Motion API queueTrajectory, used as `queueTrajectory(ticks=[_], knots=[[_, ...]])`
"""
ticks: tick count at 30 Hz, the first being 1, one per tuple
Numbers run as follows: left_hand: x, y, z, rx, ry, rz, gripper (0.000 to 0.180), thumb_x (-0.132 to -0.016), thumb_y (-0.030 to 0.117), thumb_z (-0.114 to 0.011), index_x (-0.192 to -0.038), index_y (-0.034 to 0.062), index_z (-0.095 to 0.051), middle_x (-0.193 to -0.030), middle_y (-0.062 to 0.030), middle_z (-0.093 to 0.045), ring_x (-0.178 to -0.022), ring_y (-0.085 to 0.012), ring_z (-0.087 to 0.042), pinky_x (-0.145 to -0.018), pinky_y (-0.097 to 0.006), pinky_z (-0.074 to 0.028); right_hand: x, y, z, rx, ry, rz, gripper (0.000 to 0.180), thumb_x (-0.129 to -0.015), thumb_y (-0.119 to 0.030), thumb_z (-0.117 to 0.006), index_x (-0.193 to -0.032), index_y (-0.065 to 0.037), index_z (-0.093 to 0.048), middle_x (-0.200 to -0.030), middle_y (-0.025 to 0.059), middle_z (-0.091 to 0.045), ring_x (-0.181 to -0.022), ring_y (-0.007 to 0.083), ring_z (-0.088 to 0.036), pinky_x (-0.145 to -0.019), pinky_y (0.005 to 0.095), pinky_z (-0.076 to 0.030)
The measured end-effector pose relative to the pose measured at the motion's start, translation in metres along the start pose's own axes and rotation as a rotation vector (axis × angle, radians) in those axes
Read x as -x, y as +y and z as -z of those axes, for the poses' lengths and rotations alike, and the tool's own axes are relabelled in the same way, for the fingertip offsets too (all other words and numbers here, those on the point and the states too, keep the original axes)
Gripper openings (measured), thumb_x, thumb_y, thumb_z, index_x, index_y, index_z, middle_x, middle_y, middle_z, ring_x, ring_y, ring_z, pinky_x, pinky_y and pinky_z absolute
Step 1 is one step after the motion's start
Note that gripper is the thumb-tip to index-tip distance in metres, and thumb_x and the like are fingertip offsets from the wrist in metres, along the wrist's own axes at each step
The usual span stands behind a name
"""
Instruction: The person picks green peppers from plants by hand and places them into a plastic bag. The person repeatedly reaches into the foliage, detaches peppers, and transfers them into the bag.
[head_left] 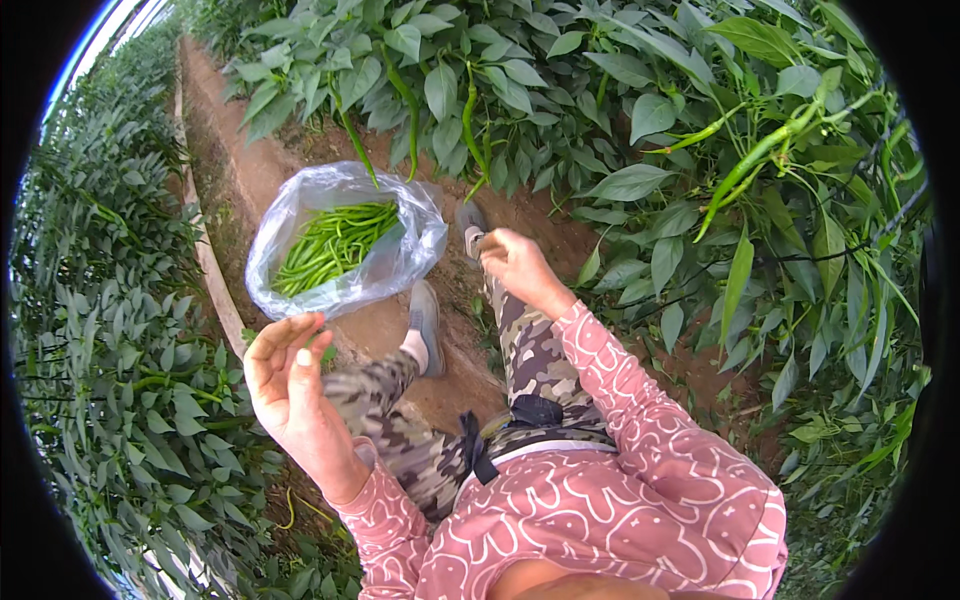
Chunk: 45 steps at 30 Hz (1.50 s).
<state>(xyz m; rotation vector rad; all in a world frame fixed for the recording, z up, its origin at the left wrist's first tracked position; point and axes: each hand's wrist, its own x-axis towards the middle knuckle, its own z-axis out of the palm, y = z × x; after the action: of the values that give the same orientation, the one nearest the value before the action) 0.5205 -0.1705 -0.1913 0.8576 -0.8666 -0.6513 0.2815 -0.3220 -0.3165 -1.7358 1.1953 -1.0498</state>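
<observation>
Green chili peppers lie in a heap inside a clear plastic bag, which stands on the soil with its mouth spread wide. My left hand is raised just nearer than the bag, palm showing, fingers bent and thumb apart, with nothing seen in it. Over to the right of the bag is my right hand, above my leg, its fingers curled in; whatever they may hold is hidden. Long chili peppers hang from the plants beyond the bag, and more chili peppers hang at the right.
Leafy pepper plants crowd the far side and right, and another row of plants runs along the left. A dark cord crosses the right-hand plants. A pale strip edges the soil path. My shoes are beside the bag.
</observation>
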Motion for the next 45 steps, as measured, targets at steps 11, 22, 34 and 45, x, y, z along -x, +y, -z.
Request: queueTrajectory(ticks=[11,22,34,45], knots=[[-0.071,-0.075,-0.05,-0.424,-0.744,0.139,0.031,-0.078,0.007,-0.061,-0.105,-0.0046,-0.053,-0.097,-0.0156,-0.059,-0.09,-0.0275,-0.058,-0.082,-0.037,-0.046,-0.144,0.031,-0.047,0.606,-0.483,0.114,0.011,-0.073,-0.01,-0.052,-0.079,-0.002,-0.056,-0.076,0.0201,-0.058,-0.072,0.0379,-0.059,-0.062,0.0463,-0.046],[-0.125,-0.2,-0.095,-0.67,-1.317,0.199,0.027,-0.076,0.009,-0.062,-0.101,0.0026,-0.058,-0.1,-0.0141,-0.061,-0.086,-0.0301,-0.059,-0.077,-0.035,-0.047,-0.138,0.089,-0.05,0.576,-0.693,-0.014,0.015,-0.067,-0.011,-0.058,-0.075,0.0,-0.064,-0.072,0.0192,-0.062,-0.07,0.036,-0.061,-0.063,0.0449,-0.049],[-0.127,-0.319,-0.147,-0.542,-1.457,0.169,0.019,-0.08,0.016,-0.058,-0.09,0.0003,-0.057,-0.093,-0.0163,-0.059,-0.078,-0.0266,-0.058,-0.069,-0.036,-0.045,-0.137,0.073,0.009,0.698,-0.477,-0.123,0.018,-0.068,-0.014,-0.057,-0.078,-0.001,-0.064,-0.071,0.0169,-0.062,-0.07,0.0327,-0.061,-0.063,0.042,-0.048],[-0.165,-0.312,-0.122,-0.83,-1.332,0.389,0.017,-0.081,0.008,-0.058,-0.092,-0.0047,-0.059,-0.077,-0.0127,-0.062,-0.071,-0.0189,-0.057,-0.069,-0.032,-0.046,0.152,-0.014,0.211,0.257,-0.01,-0.448,0.023,-0.078,-0.024,-0.062,-0.091,-0.005,-0.064,-0.079,0.0094,-0.064,-0.072,0.0193,-0.06,-0.068,0.0334,-0.048]])
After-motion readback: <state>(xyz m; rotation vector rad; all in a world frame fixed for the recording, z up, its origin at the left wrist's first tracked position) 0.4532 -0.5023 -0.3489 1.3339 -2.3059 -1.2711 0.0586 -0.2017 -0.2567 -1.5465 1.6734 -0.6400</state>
